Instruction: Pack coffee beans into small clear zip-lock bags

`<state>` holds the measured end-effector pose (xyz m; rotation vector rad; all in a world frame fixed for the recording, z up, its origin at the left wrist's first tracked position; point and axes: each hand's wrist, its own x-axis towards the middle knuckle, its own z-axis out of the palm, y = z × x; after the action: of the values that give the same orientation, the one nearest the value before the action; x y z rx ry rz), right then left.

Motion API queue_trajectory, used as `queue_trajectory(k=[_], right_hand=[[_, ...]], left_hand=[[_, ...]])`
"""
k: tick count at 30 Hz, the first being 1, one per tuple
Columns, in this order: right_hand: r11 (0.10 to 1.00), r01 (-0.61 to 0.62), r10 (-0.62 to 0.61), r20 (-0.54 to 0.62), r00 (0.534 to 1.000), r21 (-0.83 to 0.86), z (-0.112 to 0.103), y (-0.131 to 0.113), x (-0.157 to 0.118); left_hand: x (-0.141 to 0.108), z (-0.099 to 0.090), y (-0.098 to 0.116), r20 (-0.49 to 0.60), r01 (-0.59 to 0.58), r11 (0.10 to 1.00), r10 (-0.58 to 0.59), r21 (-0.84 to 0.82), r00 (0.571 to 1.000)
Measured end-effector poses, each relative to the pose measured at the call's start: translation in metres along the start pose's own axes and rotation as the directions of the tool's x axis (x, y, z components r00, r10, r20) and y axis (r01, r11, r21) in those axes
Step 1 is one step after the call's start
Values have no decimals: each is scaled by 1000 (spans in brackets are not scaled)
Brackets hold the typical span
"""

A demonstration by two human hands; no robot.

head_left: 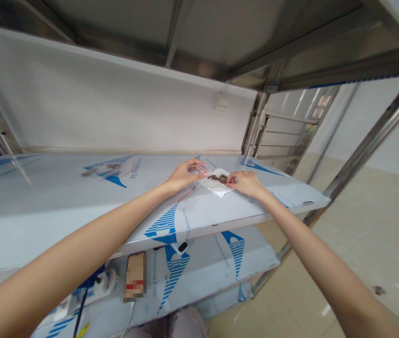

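Forearms extend, left hand pinching a clear bag, right hand gripping tissue under brown pieces.

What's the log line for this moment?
left hand: small clear plastic item | right hand: white paper tissue, dark brown pieces

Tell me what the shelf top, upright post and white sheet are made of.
The shelf top looks like metal under plastic film, printed "PE Protective Film". The upright post looks like stainless steel, with a bright sheen. The white sheet looks like matte, crumpled paper tissue, though cloth is possible.
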<state>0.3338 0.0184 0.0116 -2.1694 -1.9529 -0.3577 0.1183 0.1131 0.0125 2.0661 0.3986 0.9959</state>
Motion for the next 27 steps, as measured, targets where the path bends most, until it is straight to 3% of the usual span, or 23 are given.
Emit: queue_trajectory(k=[3, 5, 8, 11, 13, 16, 21, 24, 27], right_hand=[[999, 8, -7, -23, 1000, 51, -2, -4, 2], [981, 29, -16, -67, 998, 191, -6, -5, 5], [876, 102, -34, -150, 988, 471, -18, -12, 11], [763, 230, -114, -225, 968, 605, -32, -28, 18], [731, 298, -174, -254, 951, 614, -38, -40, 21], [755, 317, -208, -250, 946, 573, -41, -53, 25], [739, 325, -243, -216, 946, 590, -43, -52, 26], [738, 321, -164, -304, 938, 593, -43, -43, 26], [826, 242, -62, -345, 937, 509, -36, -25, 26]], left_hand=[[1, 0, -2, -3, -9, 1000, 9, 2, 1000], [1, 0, -2, 3, -9, 1000, 9, 2, 1000], [1, 2, -3, 14, -5, 1000, 5, -9, 1000], [-1, 4, -3, 19, -20, 1000, 21, -18, 1000], [-1, 5, -3, 20, -24, 999, 24, -25, 1000], [-1, 5, -4, 2, -16, 999, 16, -49, 1000], [-1, 4, -1, 19, -9, 997, 11, -76, 1000], [0, 3, 1, 6, 17, 998, -16, -58, 1000], [0, 3, 1, -2, 13, 999, -13, -51, 1000]])
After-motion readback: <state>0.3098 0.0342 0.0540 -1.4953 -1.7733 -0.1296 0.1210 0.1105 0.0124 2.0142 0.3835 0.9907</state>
